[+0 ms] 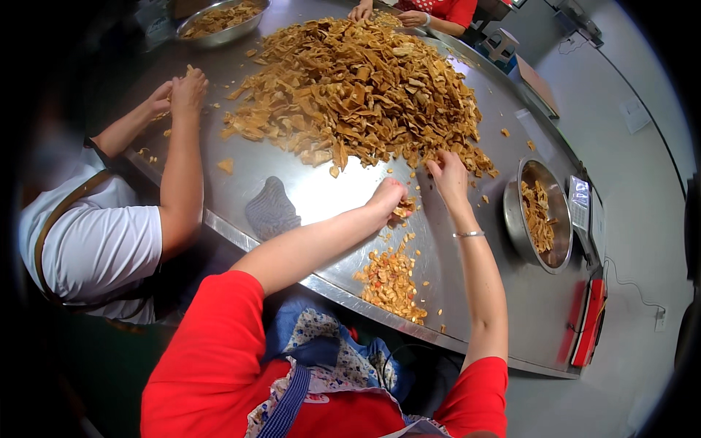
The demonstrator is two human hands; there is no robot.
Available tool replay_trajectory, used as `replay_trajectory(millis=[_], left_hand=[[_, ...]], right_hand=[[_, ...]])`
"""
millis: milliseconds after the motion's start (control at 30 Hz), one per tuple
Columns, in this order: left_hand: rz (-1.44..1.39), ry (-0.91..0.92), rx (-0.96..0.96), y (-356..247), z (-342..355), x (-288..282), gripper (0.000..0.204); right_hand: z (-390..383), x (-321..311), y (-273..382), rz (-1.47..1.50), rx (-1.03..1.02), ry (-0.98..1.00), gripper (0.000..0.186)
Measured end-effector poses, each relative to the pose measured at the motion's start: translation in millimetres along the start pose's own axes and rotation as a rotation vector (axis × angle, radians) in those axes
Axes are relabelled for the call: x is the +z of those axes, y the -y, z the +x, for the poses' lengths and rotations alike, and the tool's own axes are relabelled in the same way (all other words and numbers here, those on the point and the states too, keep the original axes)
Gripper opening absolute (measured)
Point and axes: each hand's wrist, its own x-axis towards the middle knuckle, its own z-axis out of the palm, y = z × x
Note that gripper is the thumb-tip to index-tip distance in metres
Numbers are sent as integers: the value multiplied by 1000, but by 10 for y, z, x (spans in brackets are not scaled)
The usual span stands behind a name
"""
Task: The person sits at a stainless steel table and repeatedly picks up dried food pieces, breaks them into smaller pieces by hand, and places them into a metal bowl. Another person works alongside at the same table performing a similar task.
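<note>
A large heap of dried yellow-brown slices (358,87) covers the middle of a steel table (328,193). My left hand (388,197) is curled over the tabletop, closed around a few small dried pieces (404,208) that show below its fingers. At the heap's near right edge, my right hand (449,175) has its fingertips bent together among the slices. Whatever it pinches is too small to make out. Between my forearms, close to the table's near edge, lies a smaller pile of orange-yellow bits (394,285).
Right of my right arm stands a steel bowl (515,219) with slices inside, beside a digital scale (579,204). A grey knitted glove (272,208) lies to the left. A co-worker's hands (186,91) work at far left, another's (412,18) behind the heap. Another bowl (244,31) sits far left.
</note>
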Motion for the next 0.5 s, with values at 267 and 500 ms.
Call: replay_trajectory(millis=[267,500], left_hand=[[-19,96,12,33,-150,71,10],[-98,79,16,129,-61,36,26]], right_hand=[[922,345,1425,94,-262,-59,29],[665,261,1088,1081,42,27,12]])
